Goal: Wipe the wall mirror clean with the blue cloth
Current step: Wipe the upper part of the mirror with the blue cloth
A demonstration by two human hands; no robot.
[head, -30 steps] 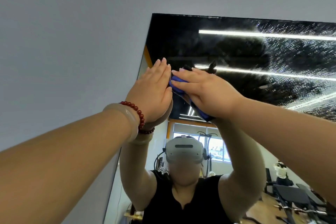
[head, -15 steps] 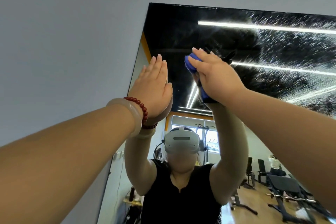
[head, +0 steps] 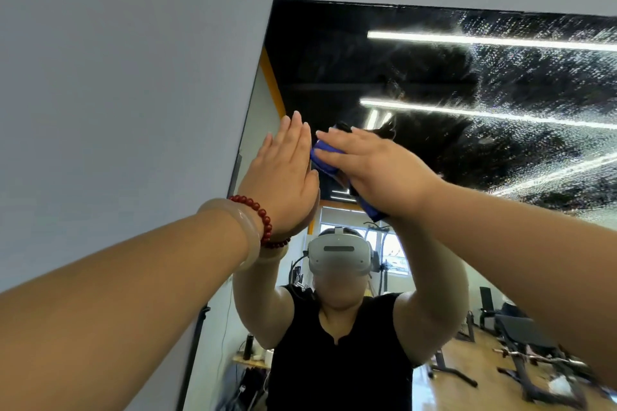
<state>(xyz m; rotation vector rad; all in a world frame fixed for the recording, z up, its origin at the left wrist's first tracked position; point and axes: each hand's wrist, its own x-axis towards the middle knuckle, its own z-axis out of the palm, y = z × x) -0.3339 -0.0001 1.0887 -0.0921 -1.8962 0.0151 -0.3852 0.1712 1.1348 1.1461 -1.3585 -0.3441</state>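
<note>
Blue cloth (head: 324, 161) sits high on the wall mirror (head: 334, 60), near its upper left corner, bunched flat against the glass. Only two bits of it show: a fold at the fingertips and a corner poking out below the wrist. Right hand (head: 379, 167) lies over the cloth, fingers stretched out straight and pressing it to the glass, not curled around it. Left hand (head: 283, 173) is flat on the mirror just beside it, palm to the glass, fingers straight, close together and pointing up. The right fingertips come right up to the edge of the left hand; cannot tell whether they touch. Both arms reach up and forward. Left wrist carries a string of dark red beads (head: 265, 222) and, next to it down the forearm, a pale smooth bangle (head: 245, 227). Glass around the hands and up to the corner looks clear and dark. Further right it is covered in fine droplets (head: 534, 93) that catch the reflected strip lights (head: 467, 40). Lower in the mirror is the person's reflection, with a grey headset (head: 339, 255), a black sleeveless top and raised arms. Behind that is a wooden floor with dark benches (head: 534, 344). Plain grey wall (head: 117, 77) fills the view left of and above the mirror.
</note>
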